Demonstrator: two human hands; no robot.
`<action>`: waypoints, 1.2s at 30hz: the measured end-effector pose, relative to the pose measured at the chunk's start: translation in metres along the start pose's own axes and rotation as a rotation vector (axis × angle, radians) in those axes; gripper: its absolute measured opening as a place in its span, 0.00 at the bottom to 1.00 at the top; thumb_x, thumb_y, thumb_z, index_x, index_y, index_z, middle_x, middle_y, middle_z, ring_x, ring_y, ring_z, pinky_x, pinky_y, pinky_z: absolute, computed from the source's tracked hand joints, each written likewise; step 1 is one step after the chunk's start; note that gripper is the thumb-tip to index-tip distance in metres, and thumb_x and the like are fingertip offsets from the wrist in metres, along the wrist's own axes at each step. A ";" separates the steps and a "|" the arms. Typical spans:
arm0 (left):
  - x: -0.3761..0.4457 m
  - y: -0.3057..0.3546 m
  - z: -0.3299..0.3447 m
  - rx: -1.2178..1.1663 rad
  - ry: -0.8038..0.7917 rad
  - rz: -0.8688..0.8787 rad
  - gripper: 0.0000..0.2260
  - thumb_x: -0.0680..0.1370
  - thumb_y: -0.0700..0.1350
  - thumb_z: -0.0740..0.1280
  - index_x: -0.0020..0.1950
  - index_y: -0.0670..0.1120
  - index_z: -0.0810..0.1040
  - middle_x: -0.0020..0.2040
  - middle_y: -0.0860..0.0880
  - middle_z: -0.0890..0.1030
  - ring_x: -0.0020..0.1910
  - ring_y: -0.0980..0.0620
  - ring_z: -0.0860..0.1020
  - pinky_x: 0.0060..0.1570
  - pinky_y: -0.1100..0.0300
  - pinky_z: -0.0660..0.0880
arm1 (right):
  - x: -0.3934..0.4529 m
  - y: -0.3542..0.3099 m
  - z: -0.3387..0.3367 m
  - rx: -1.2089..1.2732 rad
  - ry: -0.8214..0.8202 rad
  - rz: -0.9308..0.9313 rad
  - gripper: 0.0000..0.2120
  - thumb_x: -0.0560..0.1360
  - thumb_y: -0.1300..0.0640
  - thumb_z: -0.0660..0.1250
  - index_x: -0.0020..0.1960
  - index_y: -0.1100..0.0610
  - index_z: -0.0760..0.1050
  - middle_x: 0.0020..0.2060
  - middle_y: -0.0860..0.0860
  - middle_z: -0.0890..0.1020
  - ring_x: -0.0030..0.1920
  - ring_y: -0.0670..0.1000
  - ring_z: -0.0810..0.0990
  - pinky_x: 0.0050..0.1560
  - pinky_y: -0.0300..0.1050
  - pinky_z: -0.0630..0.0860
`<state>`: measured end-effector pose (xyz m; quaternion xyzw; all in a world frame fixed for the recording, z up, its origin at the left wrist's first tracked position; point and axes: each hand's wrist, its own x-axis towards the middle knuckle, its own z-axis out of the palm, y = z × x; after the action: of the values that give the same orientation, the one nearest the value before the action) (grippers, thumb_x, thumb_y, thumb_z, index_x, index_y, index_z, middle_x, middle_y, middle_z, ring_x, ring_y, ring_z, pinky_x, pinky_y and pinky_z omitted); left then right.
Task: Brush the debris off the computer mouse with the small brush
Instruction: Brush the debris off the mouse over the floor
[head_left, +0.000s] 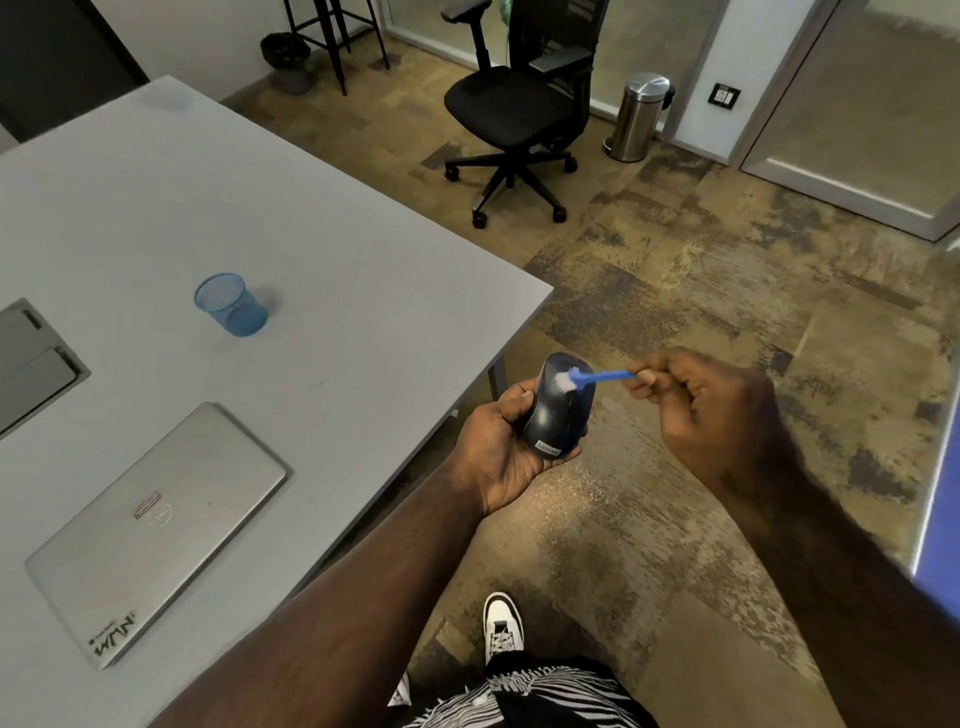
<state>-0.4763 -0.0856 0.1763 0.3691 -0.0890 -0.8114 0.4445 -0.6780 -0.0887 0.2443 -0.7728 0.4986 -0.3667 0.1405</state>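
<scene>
Across the left half of the view spreads a broad grey matte bench (156, 218) with a sharp square corner, set over a mottled brown and tan carpet floor (727, 291) of rough, patchy texture. Beyond the corner stands a black mesh office chair (511, 104) on a five-spoke wheeled base, and near it a cylindrical brushed-steel pedal bin (638, 117). On the bench lies a closed silver rectangular laptop (156, 525), smooth-lidded with rounded corners, and well apart from it a blue wire-mesh pen cup (231, 305), upright and tapered. Off the bench edge, over the floor, the left hand (498, 457) cradles a dark blue glossy oval computer mouse (558, 410), fingers curled around its sides and underside, its small label end nearest the wrist. The right hand (717, 410) pinches the thin blue plastic handle of a small brush (597, 376) between closed fingers; its white bristle tuft touches the mouse's upper surface near the far end.
</scene>
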 end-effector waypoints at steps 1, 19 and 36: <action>-0.001 -0.001 0.000 -0.001 0.002 -0.005 0.17 0.81 0.43 0.52 0.68 0.42 0.72 0.59 0.36 0.76 0.52 0.36 0.78 0.45 0.47 0.78 | 0.001 0.000 -0.001 -0.007 0.023 0.004 0.09 0.77 0.69 0.67 0.54 0.64 0.83 0.42 0.55 0.87 0.40 0.51 0.87 0.38 0.51 0.85; -0.001 -0.007 -0.005 0.023 -0.030 -0.005 0.15 0.80 0.41 0.54 0.64 0.44 0.74 0.61 0.37 0.74 0.52 0.39 0.76 0.46 0.46 0.76 | 0.002 0.000 0.000 0.027 -0.075 -0.032 0.09 0.77 0.64 0.66 0.53 0.60 0.83 0.39 0.52 0.87 0.38 0.48 0.87 0.36 0.50 0.85; -0.001 -0.004 -0.004 0.001 -0.053 -0.005 0.18 0.81 0.42 0.54 0.69 0.43 0.71 0.63 0.36 0.74 0.55 0.35 0.75 0.47 0.46 0.78 | 0.004 0.015 -0.006 -0.014 0.023 0.023 0.09 0.78 0.65 0.65 0.53 0.62 0.83 0.41 0.54 0.87 0.40 0.52 0.87 0.39 0.53 0.85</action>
<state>-0.4756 -0.0818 0.1723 0.3478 -0.1004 -0.8219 0.4398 -0.6914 -0.0985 0.2416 -0.7637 0.5115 -0.3705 0.1336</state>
